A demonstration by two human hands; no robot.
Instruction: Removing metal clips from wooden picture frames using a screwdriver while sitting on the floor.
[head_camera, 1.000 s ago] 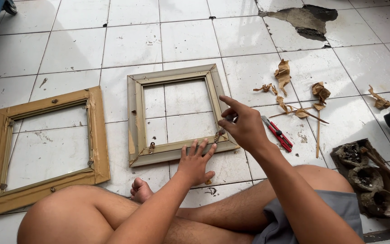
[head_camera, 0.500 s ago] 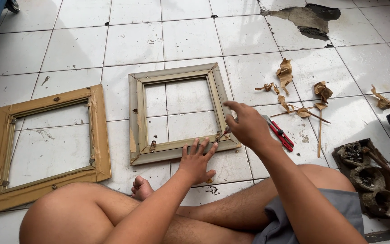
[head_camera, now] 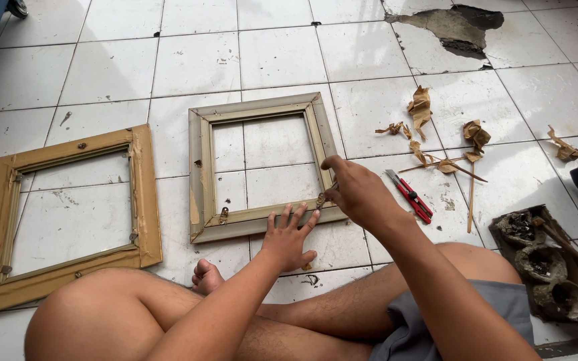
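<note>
Left hand lies flat, fingers spread, pressing the grey frame at its near rail. Right hand, pinched closed on a small metal clip there, works it; grip appears firm.

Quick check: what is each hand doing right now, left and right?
Left hand: open, fingers spread, pressing flat on the lower rail of the grey-green wooden picture frame.
Right hand: closed in a pinch at a small metal clip on that rail.

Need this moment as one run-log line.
left hand: flat on grey frame lower rail | right hand: pinching small metal clip at frame's lower right corner | red cutter: on tiles, right of frame
</note>
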